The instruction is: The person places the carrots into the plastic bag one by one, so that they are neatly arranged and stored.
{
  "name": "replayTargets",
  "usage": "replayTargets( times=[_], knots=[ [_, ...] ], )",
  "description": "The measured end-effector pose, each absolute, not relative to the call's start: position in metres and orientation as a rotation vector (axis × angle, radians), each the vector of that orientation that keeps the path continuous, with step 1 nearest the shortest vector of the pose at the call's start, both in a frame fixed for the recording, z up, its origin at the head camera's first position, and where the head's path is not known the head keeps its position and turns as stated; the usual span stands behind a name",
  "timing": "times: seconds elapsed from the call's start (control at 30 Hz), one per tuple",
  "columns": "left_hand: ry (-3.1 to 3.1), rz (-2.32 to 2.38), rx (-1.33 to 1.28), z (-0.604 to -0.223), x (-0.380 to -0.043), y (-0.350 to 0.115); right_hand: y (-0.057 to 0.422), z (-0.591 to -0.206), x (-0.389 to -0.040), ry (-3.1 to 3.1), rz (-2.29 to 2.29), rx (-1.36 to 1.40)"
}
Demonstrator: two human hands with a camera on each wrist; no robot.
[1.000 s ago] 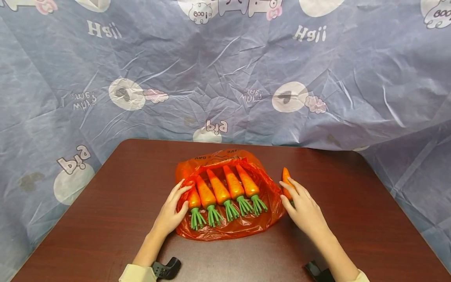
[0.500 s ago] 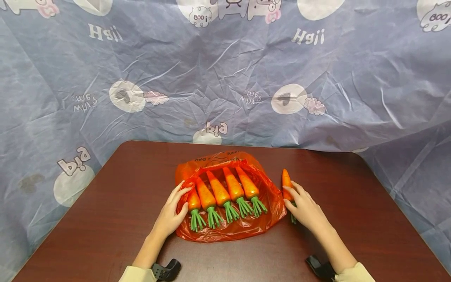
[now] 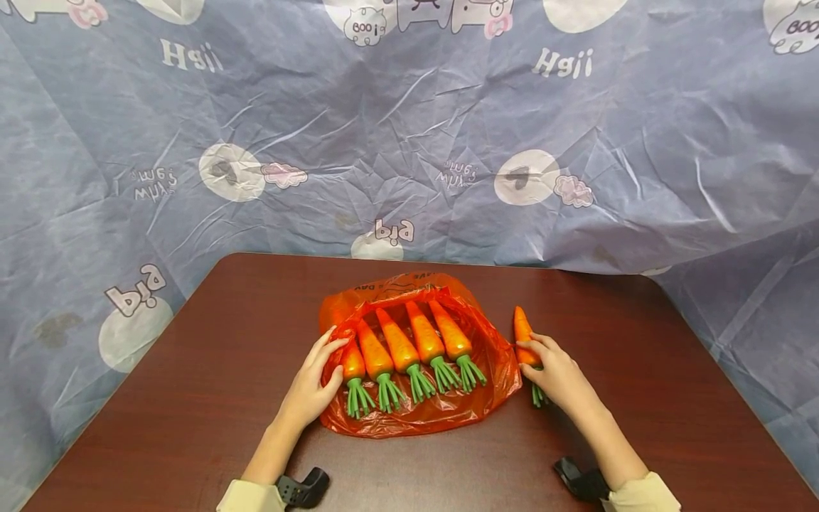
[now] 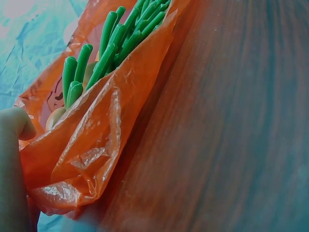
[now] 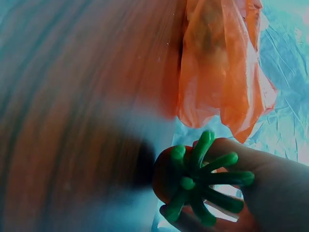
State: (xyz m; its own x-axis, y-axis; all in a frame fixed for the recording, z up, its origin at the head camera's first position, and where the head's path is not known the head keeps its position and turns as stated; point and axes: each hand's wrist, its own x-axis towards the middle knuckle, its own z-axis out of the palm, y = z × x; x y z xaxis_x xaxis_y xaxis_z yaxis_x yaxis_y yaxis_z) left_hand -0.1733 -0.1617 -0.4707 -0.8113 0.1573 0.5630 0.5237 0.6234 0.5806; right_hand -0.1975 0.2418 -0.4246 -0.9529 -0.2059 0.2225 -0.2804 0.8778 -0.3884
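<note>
An orange plastic bag lies with its mouth spread toward me, and several carrots with green stem tops sit side by side inside. My left hand holds the bag's left edge, the thumb at the rim beside the leftmost carrot; the left wrist view shows the thumb over the plastic. Right of the bag, a single carrot lies with its tip pointing away from me. My right hand grips it near its thick end, between thumb and fingers. In the right wrist view its green stems face the camera.
The dark brown wooden table extends around the bag on all sides. Behind it hangs a wrinkled blue-grey printed cloth. Black wrist straps are worn on both arms.
My right hand has slid slightly toward me along the single carrot, uncovering more of its tip and its green stems. The left hand and the bag have stayed nearly still.
</note>
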Motion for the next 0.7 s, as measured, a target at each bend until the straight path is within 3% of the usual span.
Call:
replayTargets(
  times=[0.7],
  knots=[
    [-2.385,-1.087,-0.532,-0.47,-0.173,-0.161,0.236,-0.394,-0.162,-2.749,0.662,0.33]
  ],
)
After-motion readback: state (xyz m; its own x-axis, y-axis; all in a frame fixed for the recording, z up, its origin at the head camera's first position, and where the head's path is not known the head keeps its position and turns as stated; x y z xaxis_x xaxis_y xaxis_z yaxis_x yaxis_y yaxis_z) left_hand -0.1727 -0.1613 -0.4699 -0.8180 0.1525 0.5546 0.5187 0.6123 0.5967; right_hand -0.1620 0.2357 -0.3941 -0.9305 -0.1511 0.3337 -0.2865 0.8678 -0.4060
